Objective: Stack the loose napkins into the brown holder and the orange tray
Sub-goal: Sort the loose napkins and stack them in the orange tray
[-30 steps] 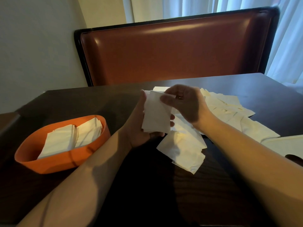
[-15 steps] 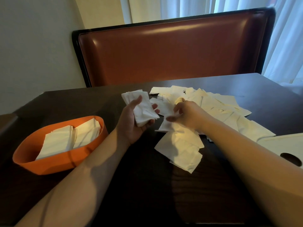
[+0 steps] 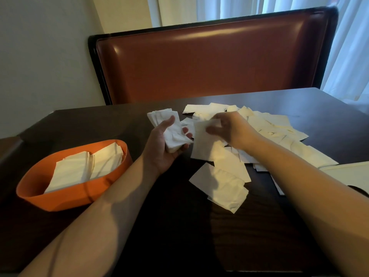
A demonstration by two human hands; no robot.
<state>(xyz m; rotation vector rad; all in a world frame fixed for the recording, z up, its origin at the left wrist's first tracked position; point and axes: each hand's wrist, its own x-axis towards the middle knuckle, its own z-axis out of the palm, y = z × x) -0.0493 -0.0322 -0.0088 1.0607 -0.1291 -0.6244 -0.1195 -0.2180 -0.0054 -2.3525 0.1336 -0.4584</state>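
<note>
Orange tray [image 3: 65, 198], smooth plastic, oval with rounded walls, sitting at the left of the dark wood-grain table [image 3: 199, 236]. Two side-by-side stacks of folded white napkins [image 3: 85, 168] inside it, soft paper, rectangular. No brand, label or writing readable anywhere.

Right of the tray: left hand [image 3: 165, 148], palm up, thumb and fingers curled round a small bundle of napkins [image 3: 169, 130], crumpled and creased at the near end, fanned at the far end. Grip clamped on that bundle.

Further right of the tray, just beside the left hand: right hand [image 3: 229, 130], blurred, fingers bent over one flat single napkin [image 3: 203, 144] lifted at its far edge. Looks like a pinch on that sheet, thumb side hidden by blur.

Right of the tray and past both hands: loose napkins [image 3: 269, 132] scattered in an overlapping pile on the table, flat, thin, pale cream-white rectangles; a few more [image 3: 225, 186] lying nearer the front edge, slightly wrinkled.

Far right of the tray, at the frame edge: pale flat panel [image 3: 347, 172] with a dark rounded cutout, only partly visible; cannot tell what it is.

Behind the table: booth seat back [image 3: 209, 62], reddish-brown glossy padding, dark rounded frame. White sheer curtains [image 3: 349, 47] and plain wall [image 3: 44, 56] beyond.
</note>
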